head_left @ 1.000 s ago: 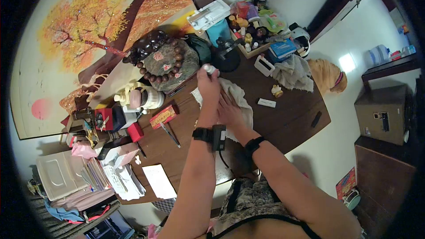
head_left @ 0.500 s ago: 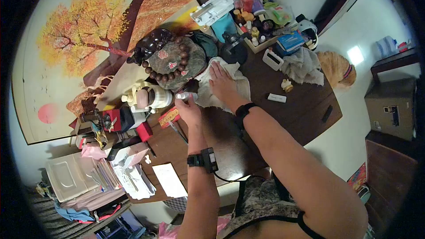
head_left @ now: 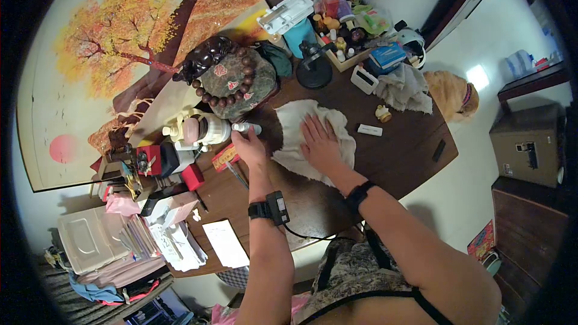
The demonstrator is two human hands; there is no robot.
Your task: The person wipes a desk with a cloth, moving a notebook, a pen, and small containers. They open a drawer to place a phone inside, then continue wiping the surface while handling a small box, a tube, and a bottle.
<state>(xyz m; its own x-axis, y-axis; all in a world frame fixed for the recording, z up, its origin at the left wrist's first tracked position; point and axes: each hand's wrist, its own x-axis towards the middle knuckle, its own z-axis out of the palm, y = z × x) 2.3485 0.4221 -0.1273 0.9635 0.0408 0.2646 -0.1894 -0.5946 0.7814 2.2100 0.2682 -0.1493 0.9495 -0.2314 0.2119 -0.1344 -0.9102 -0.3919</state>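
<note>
A white cloth (head_left: 295,121) lies spread on the dark wooden table (head_left: 397,153). My right hand (head_left: 322,144) rests flat on the cloth, fingers stretched out and slightly apart. My left hand (head_left: 249,148) is closed around a small whitish bottle (head_left: 248,127), which lies on its side or is tilted; its lower part is hidden by the fingers. Close to the left hand stand a cream-coloured bottle-like container (head_left: 214,130) and a red and yellow packet (head_left: 225,157). Behind the cloth is a dark stone (head_left: 256,66) with a brown bead bracelet (head_left: 198,93) on it.
A round black stand (head_left: 314,75) is just behind the cloth. To the right lie a white box (head_left: 369,130), a small gold figurine (head_left: 383,113) and a grey rag (head_left: 404,88). Papers (head_left: 226,244) are at the front left. A furry tan animal (head_left: 445,93) is on the floor.
My right hand and the cloth have moved across the table toward me and rightward, away from the stone. The left hand still holds the small bottle and has shifted little.
</note>
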